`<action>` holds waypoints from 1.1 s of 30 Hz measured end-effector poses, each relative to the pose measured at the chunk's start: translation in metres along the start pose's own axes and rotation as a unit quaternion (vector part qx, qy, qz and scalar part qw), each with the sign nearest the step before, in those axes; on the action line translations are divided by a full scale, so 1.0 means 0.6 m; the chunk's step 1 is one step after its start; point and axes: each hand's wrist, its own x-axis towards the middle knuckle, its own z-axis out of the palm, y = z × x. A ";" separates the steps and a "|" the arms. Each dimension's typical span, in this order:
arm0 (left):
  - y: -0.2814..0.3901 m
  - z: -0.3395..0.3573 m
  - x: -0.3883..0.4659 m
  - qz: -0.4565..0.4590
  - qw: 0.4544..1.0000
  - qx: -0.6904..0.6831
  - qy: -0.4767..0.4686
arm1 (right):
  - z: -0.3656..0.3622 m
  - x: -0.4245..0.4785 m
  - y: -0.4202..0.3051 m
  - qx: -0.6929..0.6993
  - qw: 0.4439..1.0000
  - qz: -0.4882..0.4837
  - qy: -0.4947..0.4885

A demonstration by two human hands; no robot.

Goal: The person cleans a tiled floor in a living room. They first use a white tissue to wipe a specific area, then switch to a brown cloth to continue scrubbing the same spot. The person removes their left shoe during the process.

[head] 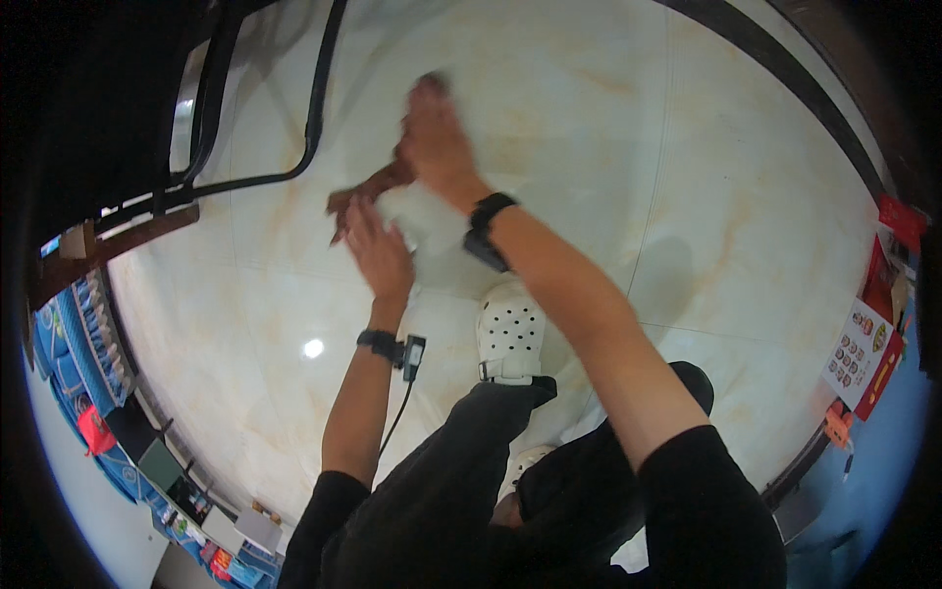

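Both my hands reach down over the glossy tiled floor point(559, 184). Between them lies a long, thin reddish-brown thing point(379, 182), perhaps cloth, blurred; what it is exactly I cannot tell. My left hand point(379, 247) touches its lower left end with the fingers stretched out; whether it grips is unclear. At its upper right end is my right hand point(438, 140), blurred by motion, and its fingers partly hide the thing. Black straps with small devices circle both wrists, and a cable runs from the left device point(413, 357). A white clog point(511, 331) is on my foot below.
A black metal frame point(316, 110) stands on the floor at upper left. Along the lower left are blue bedding point(88, 346) and a grey box point(257, 528). A printed white sheet point(857, 353) and an orange object point(837, 425) are at the right edge.
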 end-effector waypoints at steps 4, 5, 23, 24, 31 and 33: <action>-0.057 -0.013 -0.045 -0.058 0.986 -0.135 0.080 | 0.053 -0.073 -0.095 0.153 0.973 -0.174 0.025; -0.099 0.004 -0.065 -0.070 0.980 -0.158 0.104 | 0.038 -0.090 -0.133 0.212 0.963 -0.150 -0.064; 0.119 -0.021 0.115 0.474 0.851 -0.073 -0.215 | -0.314 -0.342 0.205 -0.049 0.901 0.427 -0.051; 0.180 -0.015 0.138 0.491 0.840 -0.091 -0.212 | -0.322 -0.360 0.223 -0.087 0.877 0.473 -0.021; 0.629 0.076 0.316 0.567 0.805 -0.136 -0.108 | -0.366 -0.361 0.480 -0.208 0.774 0.578 0.156; 0.687 0.096 0.338 0.535 0.825 -0.159 -0.090 | -0.376 -0.310 0.580 -0.228 0.784 0.546 0.187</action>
